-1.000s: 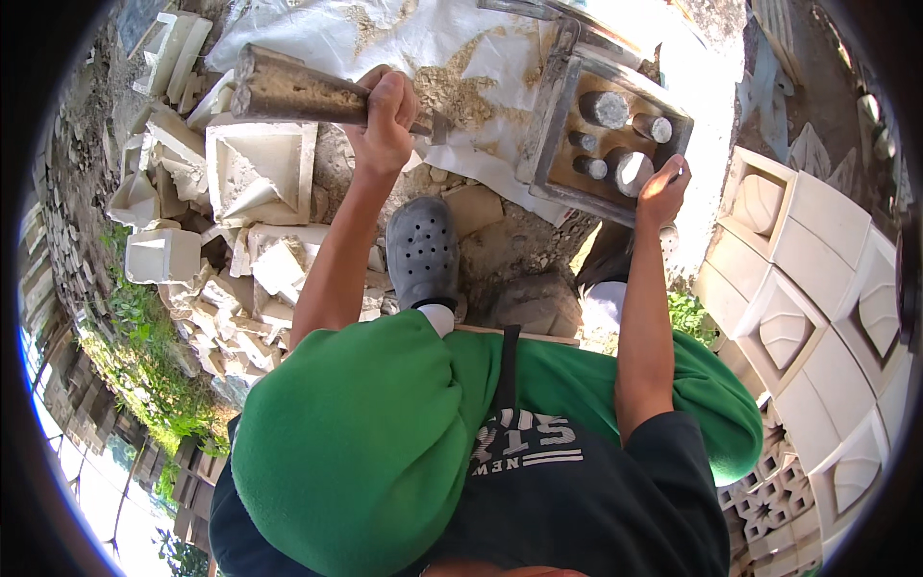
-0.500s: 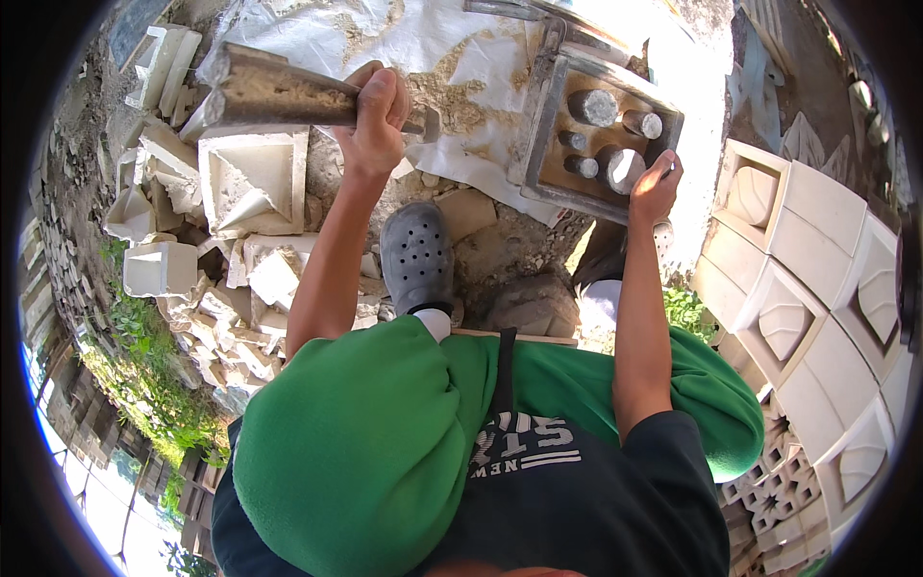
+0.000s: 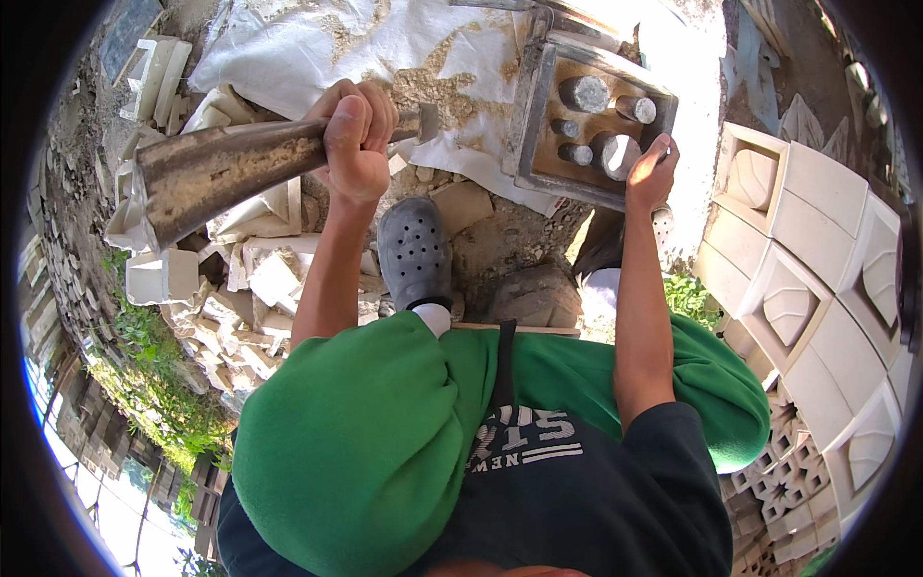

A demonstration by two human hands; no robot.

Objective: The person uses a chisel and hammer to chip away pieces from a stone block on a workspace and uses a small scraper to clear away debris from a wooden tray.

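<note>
My left hand (image 3: 358, 139) is closed in a fist around the narrow part of a worn, brownish-grey club-like tool (image 3: 236, 171). Its broad end points left and its small flat tip sticks out to the right. With my right hand (image 3: 652, 173) I grip the near right corner of a dark rectangular mould box (image 3: 527, 144). Inside the box stand several grey cylindrical plugs (image 3: 586, 94) of different sizes on a brown bottom. The box rests slightly tilted; what my right fingertips touch on its inner side is partly hidden.
A dusty white sheet (image 3: 288, 48) lies ahead. Broken cream cast pieces (image 3: 274, 279) are heaped at the left. Patterned cast blocks (image 3: 784, 298) are lined up at the right. My grey clog (image 3: 413, 250) stands between the rubble and a rock (image 3: 534, 300).
My left hand has moved slightly down and left, and the tool's broad end has swung down toward the rubble. My right hand stays on the mould box, which has barely shifted.
</note>
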